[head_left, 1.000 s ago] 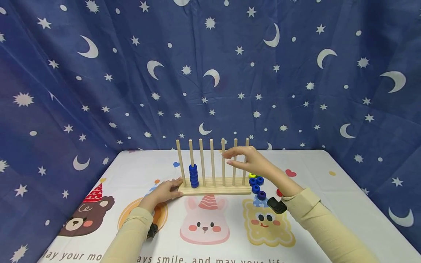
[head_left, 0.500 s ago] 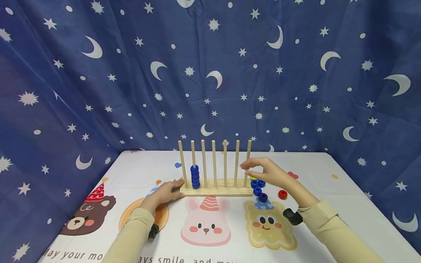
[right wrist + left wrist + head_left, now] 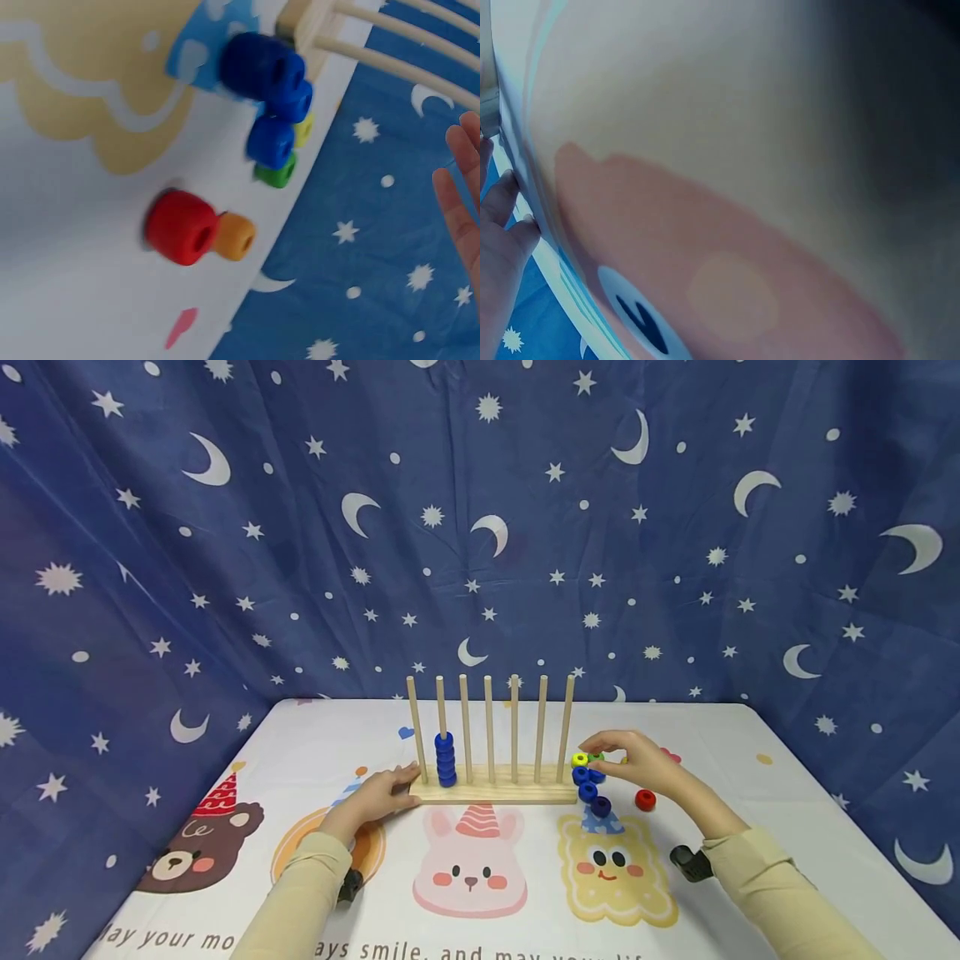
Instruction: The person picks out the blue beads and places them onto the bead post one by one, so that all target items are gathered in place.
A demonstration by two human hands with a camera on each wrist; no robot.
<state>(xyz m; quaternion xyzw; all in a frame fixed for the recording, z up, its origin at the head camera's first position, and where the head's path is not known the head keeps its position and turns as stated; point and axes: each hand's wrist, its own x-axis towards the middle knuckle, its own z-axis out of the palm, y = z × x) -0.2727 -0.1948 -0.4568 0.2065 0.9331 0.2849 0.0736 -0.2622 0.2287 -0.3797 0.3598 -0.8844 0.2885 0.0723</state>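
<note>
I have the left hand (image 3: pixel 381 795) gripping the left end of the rack (image 3: pixel 495 794). The right hand (image 3: pixel 637 762), thumb and fingers apart, is over loose beads (image 3: pixel 587 791) just right of the rack. In front of the rack, the tablecloth (image 3: pixel 542 868) reads "May your mo", "ays smile, and".

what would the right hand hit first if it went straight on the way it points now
Likely the yellow bead, just ahead of the right hand in the head view, with the green bead beside it. Depth is unclear; it may pass over them and meet the nearest peg.
</note>
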